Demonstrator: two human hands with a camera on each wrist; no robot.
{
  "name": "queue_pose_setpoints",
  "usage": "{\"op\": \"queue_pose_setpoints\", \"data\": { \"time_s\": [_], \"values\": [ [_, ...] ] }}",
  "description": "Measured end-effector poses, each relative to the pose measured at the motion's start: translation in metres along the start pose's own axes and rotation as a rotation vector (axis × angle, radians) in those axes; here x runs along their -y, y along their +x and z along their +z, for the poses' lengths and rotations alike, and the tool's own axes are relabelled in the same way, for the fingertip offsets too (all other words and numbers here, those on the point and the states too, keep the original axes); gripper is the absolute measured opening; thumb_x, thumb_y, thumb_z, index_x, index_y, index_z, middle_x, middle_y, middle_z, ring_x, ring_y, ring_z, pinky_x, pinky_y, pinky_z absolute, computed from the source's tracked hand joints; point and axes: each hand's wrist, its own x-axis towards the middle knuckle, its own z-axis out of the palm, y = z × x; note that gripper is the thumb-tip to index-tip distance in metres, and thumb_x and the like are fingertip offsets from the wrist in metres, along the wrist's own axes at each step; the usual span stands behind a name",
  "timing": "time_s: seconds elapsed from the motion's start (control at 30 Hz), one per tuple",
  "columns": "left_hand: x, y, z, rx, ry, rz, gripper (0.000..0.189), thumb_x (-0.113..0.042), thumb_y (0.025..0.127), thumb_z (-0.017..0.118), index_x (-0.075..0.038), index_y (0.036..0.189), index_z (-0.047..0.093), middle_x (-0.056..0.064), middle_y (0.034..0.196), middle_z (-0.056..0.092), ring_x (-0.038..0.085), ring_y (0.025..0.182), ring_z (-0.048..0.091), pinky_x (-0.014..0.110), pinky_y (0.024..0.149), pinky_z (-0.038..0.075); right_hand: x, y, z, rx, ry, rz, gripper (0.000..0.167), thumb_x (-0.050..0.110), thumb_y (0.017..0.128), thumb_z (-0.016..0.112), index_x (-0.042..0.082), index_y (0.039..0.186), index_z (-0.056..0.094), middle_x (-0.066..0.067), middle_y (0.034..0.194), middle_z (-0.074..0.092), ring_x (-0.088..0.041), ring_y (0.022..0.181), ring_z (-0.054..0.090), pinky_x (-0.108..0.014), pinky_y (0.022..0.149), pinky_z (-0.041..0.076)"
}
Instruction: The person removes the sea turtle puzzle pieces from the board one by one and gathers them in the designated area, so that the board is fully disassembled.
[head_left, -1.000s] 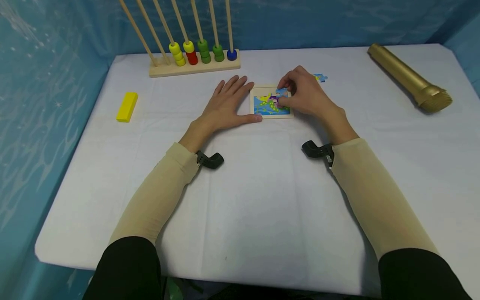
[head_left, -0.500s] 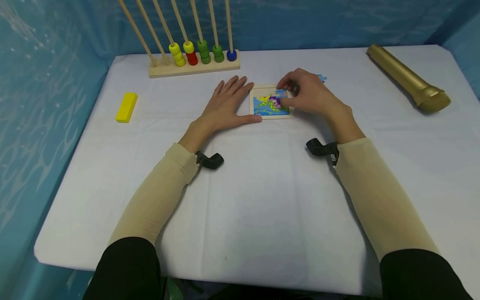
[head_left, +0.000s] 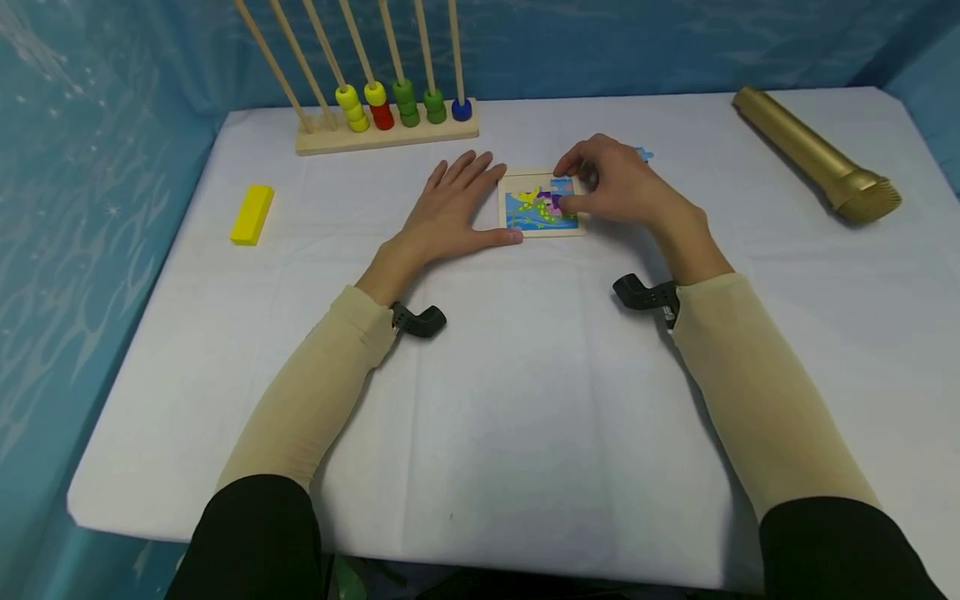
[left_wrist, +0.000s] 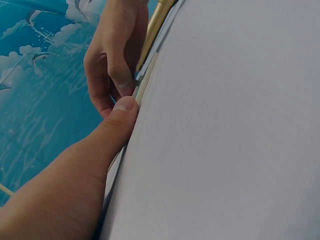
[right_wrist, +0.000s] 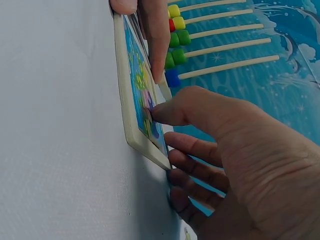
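Observation:
A small wooden-framed jigsaw puzzle with a bright yellow, purple and blue picture lies on the white table. My left hand lies spread out at its left side, with the thumb at the lower edge and the index fingertip by the upper left corner. Over the right part of the board, my right hand pinches a puzzle piece between thumb and index finger. That piece stands slightly tilted above the picture in the right wrist view, mostly hidden in the head view. Another loose puzzle piece shows just behind the right hand.
A wooden bead stacker with upright rods and coloured beads stands at the back left. A yellow block lies at the left, and a gold microphone at the back right. Blue patterned cloth hangs behind the table.
My right wrist has shifted a little to the right, and the hand now covers more of the loose piece behind it. The left hand stays in place.

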Motion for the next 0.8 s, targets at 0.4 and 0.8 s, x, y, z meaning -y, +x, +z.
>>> {"op": "queue_pose_setpoints", "data": {
  "time_s": [0.4,0.8],
  "values": [
    [-0.0014,0.0015,0.0003,-0.006,0.001,0.011,0.105,-0.083,0.089,0.054,-0.027,0.171,0.019,-0.002,0.179,0.010,0.019,0.166,-0.001,0.048,0.133,-0.006,-0.0031,-0.0012,0.0000,0.027,0.029,0.002,0.053,0.032,0.093,0.082,0.002,0.134,0.065,-0.016,0.118,0.060,-0.025,0.101,0.047,-0.037,0.086,0.037],
    [0.0015,0.0002,0.0009,-0.006,0.000,0.002,0.106,-0.084,0.089,0.054,-0.028,0.171,0.018,-0.003,0.179,0.009,0.018,0.166,-0.002,0.047,0.133,-0.006,0.0021,0.0011,-0.0005,0.031,0.060,0.024,0.050,0.029,0.094,0.082,0.001,0.132,0.065,-0.016,0.116,0.058,-0.027,0.100,0.048,-0.032,0.083,0.038]
  ]
}}
